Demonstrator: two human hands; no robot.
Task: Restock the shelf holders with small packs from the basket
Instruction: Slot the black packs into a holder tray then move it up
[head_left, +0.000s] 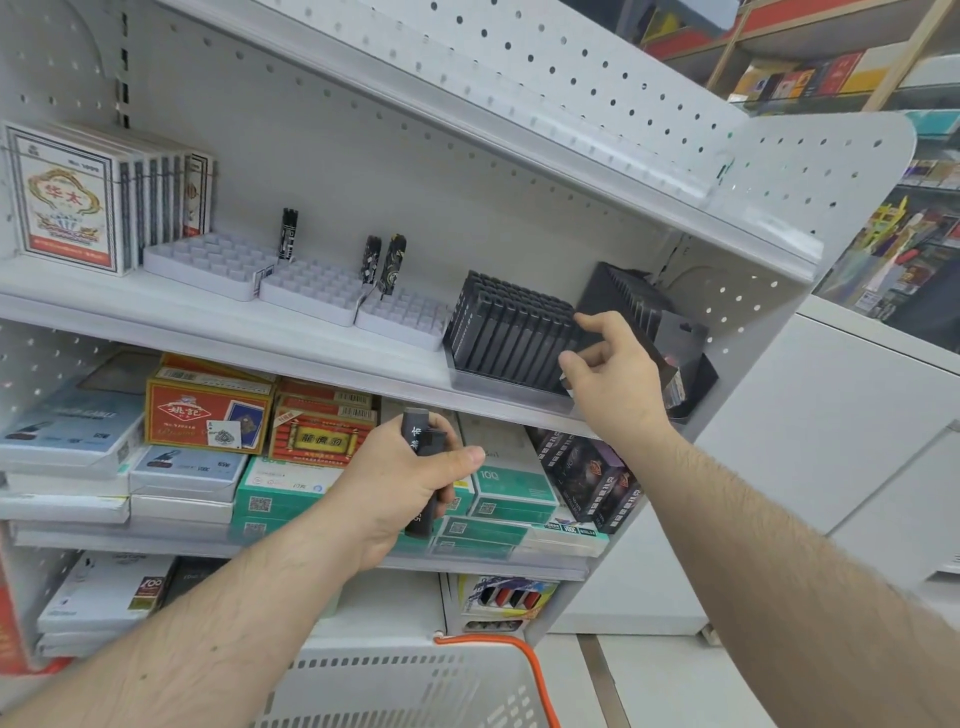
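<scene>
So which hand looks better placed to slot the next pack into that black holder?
The right hand: it already touches the black holder. The left hand grips black packs lower down.

the card pack (65, 205) reads "华太", the red box (208, 415) "姚記", a green carton (511, 480) "100".

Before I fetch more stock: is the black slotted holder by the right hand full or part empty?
Nearly full. The black slotted holder shows dark packs row after row; the right hand hides its right end, so cannot tell there.
</scene>
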